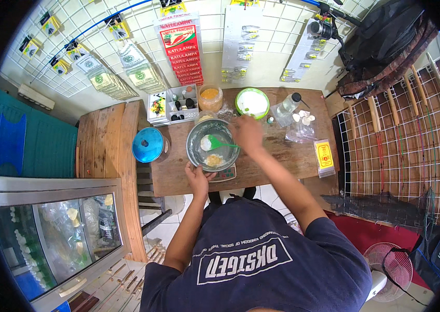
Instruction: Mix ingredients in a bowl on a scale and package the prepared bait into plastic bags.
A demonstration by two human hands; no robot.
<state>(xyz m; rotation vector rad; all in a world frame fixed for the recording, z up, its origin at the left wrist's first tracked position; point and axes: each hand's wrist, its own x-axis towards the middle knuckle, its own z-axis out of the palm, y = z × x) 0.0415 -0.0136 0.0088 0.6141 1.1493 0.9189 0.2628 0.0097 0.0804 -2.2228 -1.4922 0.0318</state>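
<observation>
A grey metal mixing bowl (195,130) sits near the table's front edge. My left hand (198,179) grips its lower-left rim. Inside lie white powder and a yellowish clump (213,160). A green spoon (220,143) with white powder in its scoop rests in the bowl, its handle pointing right. My right hand (248,134) is at the bowl's upper-right rim with curled fingers; what they hold, if anything, is hidden. Partly under the bowl shows a small scale (226,174). Behind my right hand stands a green-rimmed tub (253,102) of white powder.
At the back are an orange-filled jar (210,99) and a compartment box (173,105). A blue-lidded pot (147,144) stands left. To the right are a clear bottle (288,105), a bag with white pieces (303,122) and a yellow packet (324,157). A glass-doored cabinet (64,239) is lower left.
</observation>
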